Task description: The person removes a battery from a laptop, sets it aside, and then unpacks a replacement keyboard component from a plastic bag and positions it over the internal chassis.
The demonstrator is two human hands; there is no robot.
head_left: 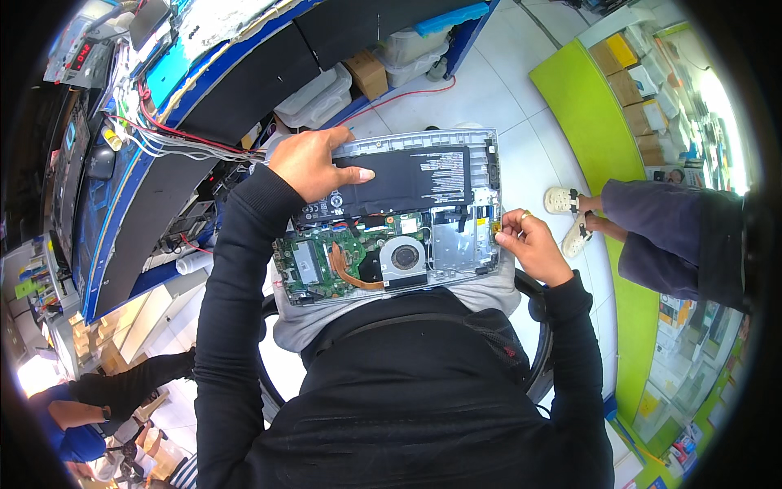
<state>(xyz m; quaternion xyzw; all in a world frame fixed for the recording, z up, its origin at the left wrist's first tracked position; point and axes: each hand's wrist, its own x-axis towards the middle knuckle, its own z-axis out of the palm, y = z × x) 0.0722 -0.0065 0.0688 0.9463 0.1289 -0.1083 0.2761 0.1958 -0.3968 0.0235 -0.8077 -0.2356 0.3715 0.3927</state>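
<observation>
Head view: left hand point(314, 163) lies flat on the opened laptop's point(456, 244) black battery point(423, 175), right hand point(529, 244) pinching its edge; rigid, fragile, best gripped by the frame.

Opened silver laptop point(407, 220) flat on the lap, underside up: black battery, green board, round fan.
</observation>
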